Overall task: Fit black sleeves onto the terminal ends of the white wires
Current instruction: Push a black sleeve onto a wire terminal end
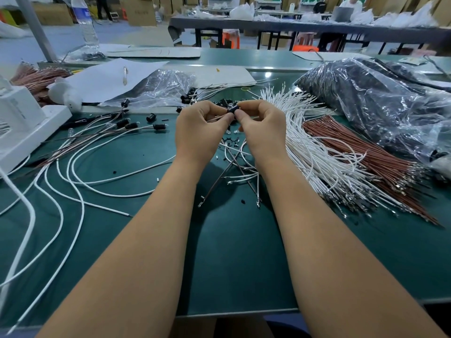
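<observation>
Black sleeve [233,109] pinched by right hand [262,128], left hand [200,129] pinching thin wire [218,118], above green table [234,252]

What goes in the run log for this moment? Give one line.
step: sleeve fitting | left hand: pinches wire | right hand: pinches black sleeve | white wires: bundle at right | status: unfinished
</observation>
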